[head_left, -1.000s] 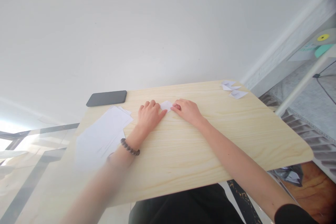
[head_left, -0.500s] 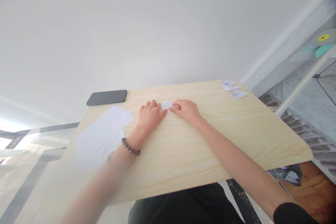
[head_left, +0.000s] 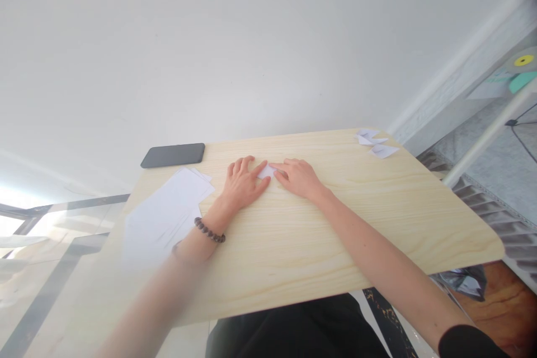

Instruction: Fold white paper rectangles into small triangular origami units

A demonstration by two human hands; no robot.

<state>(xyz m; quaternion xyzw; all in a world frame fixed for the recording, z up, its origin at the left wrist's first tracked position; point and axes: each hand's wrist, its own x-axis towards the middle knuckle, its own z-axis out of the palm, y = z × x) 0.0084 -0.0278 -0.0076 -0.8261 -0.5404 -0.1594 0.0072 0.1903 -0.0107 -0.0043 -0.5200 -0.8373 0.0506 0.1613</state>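
Observation:
A small folded piece of white paper lies on the wooden table between my two hands. My left hand, with a dark bead bracelet at its wrist, holds the paper's left side down between index finger and thumb, while its other fingers spread on the tabletop. From the right, my right hand grips the paper's edge with index finger and thumb, its remaining fingers curled. The fingertips cover part of the paper, so its exact folds cannot be made out.
White paper sheets lie on the table's left side, below a dark phone. Several folded white paper pieces sit near the far right corner. A white wall rises behind the table.
My left index finger and thumb have moved right onto the paper, and its fingers have spread. The right index finger has straightened across the paper's top. Less of the paper shows.

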